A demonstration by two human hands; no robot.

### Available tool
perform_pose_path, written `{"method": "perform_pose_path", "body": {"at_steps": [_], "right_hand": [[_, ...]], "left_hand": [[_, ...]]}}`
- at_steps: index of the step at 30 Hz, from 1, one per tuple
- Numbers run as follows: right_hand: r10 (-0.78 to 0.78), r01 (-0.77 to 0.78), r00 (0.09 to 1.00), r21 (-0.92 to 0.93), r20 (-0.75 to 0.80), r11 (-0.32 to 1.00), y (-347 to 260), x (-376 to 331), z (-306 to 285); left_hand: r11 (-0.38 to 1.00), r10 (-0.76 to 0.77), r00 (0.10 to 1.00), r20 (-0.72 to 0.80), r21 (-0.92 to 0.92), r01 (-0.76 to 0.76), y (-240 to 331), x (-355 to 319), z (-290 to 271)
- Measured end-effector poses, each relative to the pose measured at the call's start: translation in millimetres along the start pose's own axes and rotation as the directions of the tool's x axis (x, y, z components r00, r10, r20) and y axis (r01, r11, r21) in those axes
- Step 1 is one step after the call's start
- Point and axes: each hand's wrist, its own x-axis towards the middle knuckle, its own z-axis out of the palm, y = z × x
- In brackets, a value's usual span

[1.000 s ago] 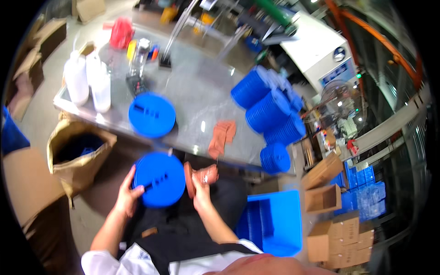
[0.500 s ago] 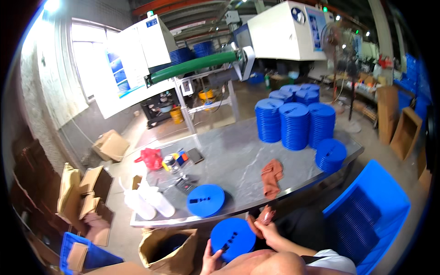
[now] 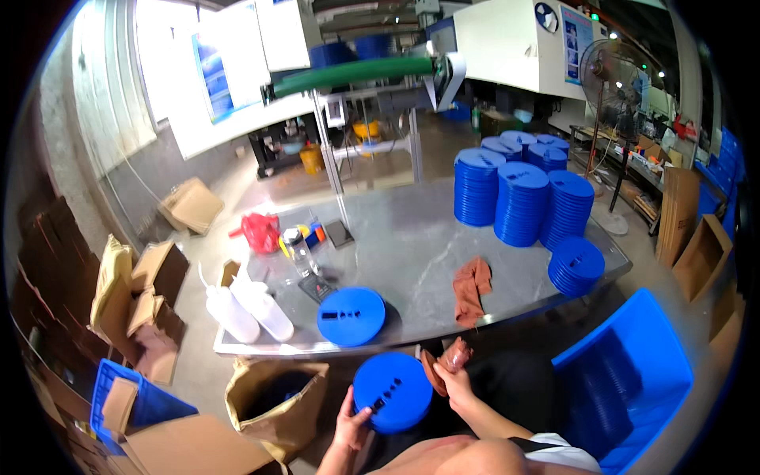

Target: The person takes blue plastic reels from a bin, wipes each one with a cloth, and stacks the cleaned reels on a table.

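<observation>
My left hand (image 3: 349, 423) grips a round blue plastic disc (image 3: 396, 418) by its near left rim, thumb on top. The disc is held over my lap in front of the table and has a row of dark cutouts across its face. My right hand (image 3: 459, 389) is closed around a bunched brown cloth (image 3: 453, 358), at the disc's right edge; whether the cloth touches the disc I cannot tell. A similar blue disc (image 3: 364, 302) lies at the table's front edge. Another brown cloth (image 3: 473, 286) lies on the tabletop to its right.
Tall stacks of blue discs (image 3: 522, 204) and a shorter stack (image 3: 576, 267) stand on the table's (image 3: 412, 261) right. White squeeze bottles (image 3: 232, 315), a clear jar (image 3: 298, 250) and a red bag (image 3: 260, 233) are at left. An open carton (image 3: 305, 412) and a blue crate (image 3: 665, 348) flank me.
The whole view has shifted a little as my head moved. Both hands keep their hold on the disc and the cloth, with the cloth still beside the disc's right edge.
</observation>
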Motion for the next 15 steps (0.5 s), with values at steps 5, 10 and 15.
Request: {"method": "perform_pose_path", "body": {"at_steps": [5,10,15], "right_hand": [[-0.027,0.027,0.999,0.017,-0.018,0.999,-25.1,-5.3,7.9],[0.069,-0.245,0.919,0.424,0.389,0.872,-64.7,-37.0,20.1],[-0.168,0.407,0.822,-0.355,0.544,0.841,-28.6,-36.4,71.6]], "left_hand": [[0.999,0.023,1.000,0.012,0.042,-0.024,15.8,8.7,16.4],[0.997,0.016,0.998,-0.068,0.071,-0.011,18.4,12.9,21.5],[0.995,0.015,1.000,0.025,0.098,-0.017,11.6,13.7,38.5]]}}
